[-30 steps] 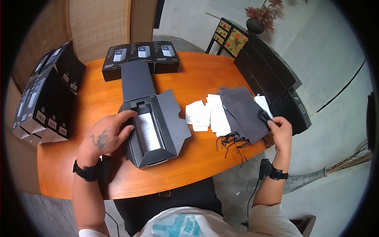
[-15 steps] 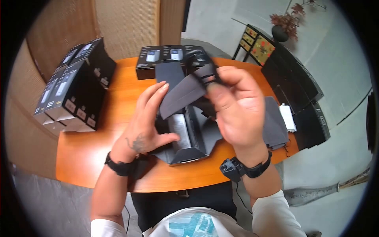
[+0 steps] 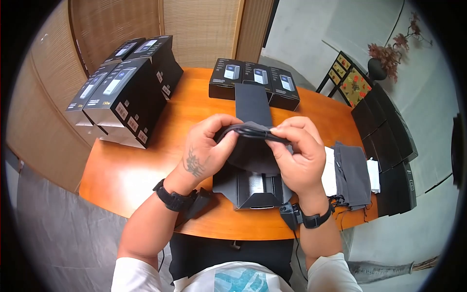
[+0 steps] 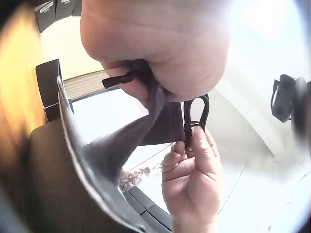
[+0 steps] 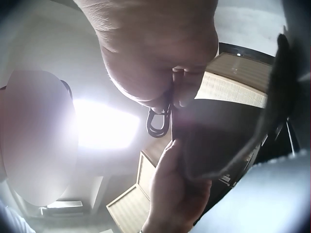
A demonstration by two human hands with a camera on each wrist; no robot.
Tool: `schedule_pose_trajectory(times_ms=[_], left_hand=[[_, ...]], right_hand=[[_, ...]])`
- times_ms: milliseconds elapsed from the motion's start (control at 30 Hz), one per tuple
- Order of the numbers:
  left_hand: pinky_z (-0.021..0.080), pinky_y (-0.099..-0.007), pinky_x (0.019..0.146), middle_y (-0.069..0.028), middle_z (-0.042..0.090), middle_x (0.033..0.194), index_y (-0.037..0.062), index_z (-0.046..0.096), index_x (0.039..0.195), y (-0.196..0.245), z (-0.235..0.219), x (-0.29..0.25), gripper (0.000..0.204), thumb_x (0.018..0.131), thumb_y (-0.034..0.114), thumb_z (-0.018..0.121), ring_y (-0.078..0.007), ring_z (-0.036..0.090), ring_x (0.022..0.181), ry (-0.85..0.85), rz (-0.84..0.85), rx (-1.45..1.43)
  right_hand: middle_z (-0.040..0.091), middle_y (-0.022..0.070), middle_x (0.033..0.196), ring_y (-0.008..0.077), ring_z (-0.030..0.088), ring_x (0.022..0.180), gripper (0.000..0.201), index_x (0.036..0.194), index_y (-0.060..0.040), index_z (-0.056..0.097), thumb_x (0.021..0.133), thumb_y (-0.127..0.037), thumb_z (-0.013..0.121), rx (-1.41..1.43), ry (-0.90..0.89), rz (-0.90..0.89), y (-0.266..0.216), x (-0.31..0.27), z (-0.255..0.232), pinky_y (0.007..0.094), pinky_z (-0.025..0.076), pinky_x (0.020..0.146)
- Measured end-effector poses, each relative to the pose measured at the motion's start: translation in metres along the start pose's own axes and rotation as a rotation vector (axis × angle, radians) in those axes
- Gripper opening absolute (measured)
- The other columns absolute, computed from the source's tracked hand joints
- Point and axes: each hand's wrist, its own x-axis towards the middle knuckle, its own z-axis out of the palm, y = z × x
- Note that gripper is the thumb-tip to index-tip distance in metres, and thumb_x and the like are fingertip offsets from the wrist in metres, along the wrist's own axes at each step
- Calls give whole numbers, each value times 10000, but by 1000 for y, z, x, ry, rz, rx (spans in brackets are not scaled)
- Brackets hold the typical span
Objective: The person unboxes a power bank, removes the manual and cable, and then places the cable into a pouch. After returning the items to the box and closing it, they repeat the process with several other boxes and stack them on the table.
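Both hands are raised over an open black box (image 3: 262, 200), whose long lid flap (image 3: 253, 103) points away. My left hand (image 3: 206, 148) pinches the mouth of a dark grey cloth pouch (image 3: 253, 158), which hangs down over the box. Between thumb and fingers my right hand (image 3: 302, 153) pinches a bundled black cable (image 3: 253, 131), held level along the pouch's mouth. A loop of the cable (image 5: 158, 125) sticks out beside the fingers in the right wrist view. Printed white paper (image 3: 256, 184) lies inside the box, partly hidden by the pouch.
More grey pouches (image 3: 353, 175) with black drawstrings lie at the right, beside white papers (image 3: 329, 171). Printed black boxes stand in a block at left (image 3: 119, 97) and a row (image 3: 254, 80) at the back. Stacked black boxes (image 3: 389, 155) line the right edge of the table (image 3: 116, 180).
My right hand has come from the pouch pile at right to above the box, bringing a grey pouch and cable. My left hand has left the box and now holds the pouch.
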Motion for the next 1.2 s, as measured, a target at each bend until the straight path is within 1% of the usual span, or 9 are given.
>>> schedule_pose_trajectory(times_ms=[67, 100, 167, 267, 367, 600, 900, 1067, 1200], left_hand=[[546, -281, 758, -93, 737, 936, 1, 714, 1025, 2, 3, -2, 135, 892, 14, 707, -152, 691, 835, -10, 20, 48], [532, -279, 730, -85, 722, 907, 7, 710, 1016, 2, 3, -2, 146, 870, 2, 713, -150, 676, 807, -17, 82, 122], [505, -274, 675, -68, 693, 850, 19, 703, 997, 3, 3, -1, 175, 828, -22, 725, -147, 646, 750, -31, 214, 268], [480, -309, 626, -89, 642, 789, 35, 699, 949, 5, 8, 0, 190, 785, -37, 764, -209, 628, 699, -4, 300, 339], [476, -325, 614, -86, 624, 767, 40, 692, 925, 2, 11, 0, 219, 754, -43, 801, -223, 622, 687, 20, 354, 361], [493, -310, 617, -92, 655, 800, 32, 681, 912, -1, 10, 0, 227, 754, -33, 831, -207, 636, 685, 31, 361, 409], [546, -279, 690, -85, 698, 856, 13, 676, 960, -2, 13, -3, 255, 778, -12, 852, -171, 684, 752, 114, 225, 353], [539, -274, 682, -86, 696, 853, 14, 676, 958, -3, 13, -3, 258, 775, -18, 854, -164, 675, 748, 109, 208, 349], [516, -275, 661, -79, 687, 840, 14, 676, 934, -3, 12, -3, 247, 770, -24, 856, -158, 651, 731, 37, 267, 368]], right_hand=[[628, 108, 971, 175, 642, 815, 221, 1002, 5, 716, 809, 95, 777, -58, -48, -72, -6, 1, -7, 269, 531, 677], [627, 110, 967, 177, 642, 805, 222, 1001, 6, 716, 809, 100, 776, -88, -72, -108, -10, 3, -11, 271, 530, 671], [624, 112, 958, 179, 640, 787, 215, 1002, 10, 715, 815, 100, 770, -143, -72, -86, -12, 3, -14, 272, 529, 660], [623, 114, 949, 179, 640, 767, 201, 998, 16, 713, 821, 97, 765, -167, -59, -41, -14, 3, -16, 273, 526, 644], [624, 111, 945, 176, 639, 763, 191, 995, 21, 712, 825, 93, 760, -152, -43, 6, -12, 3, -17, 270, 521, 638], [626, 98, 946, 165, 634, 765, 163, 958, 13, 716, 822, 99, 739, -150, -20, 89, -2, 4, -22, 267, 514, 643], [610, 112, 946, 230, 641, 792, 238, 906, 7, 716, 711, 140, 685, -227, -119, -6, 2, 3, -28, 309, 527, 670], [612, 104, 942, 222, 634, 785, 216, 894, 6, 715, 721, 133, 688, -251, -80, 43, 8, 4, -30, 313, 518, 660], [613, 93, 936, 213, 626, 769, 185, 860, 8, 714, 724, 131, 694, -256, -70, 48, 9, 4, -30, 308, 510, 653]])
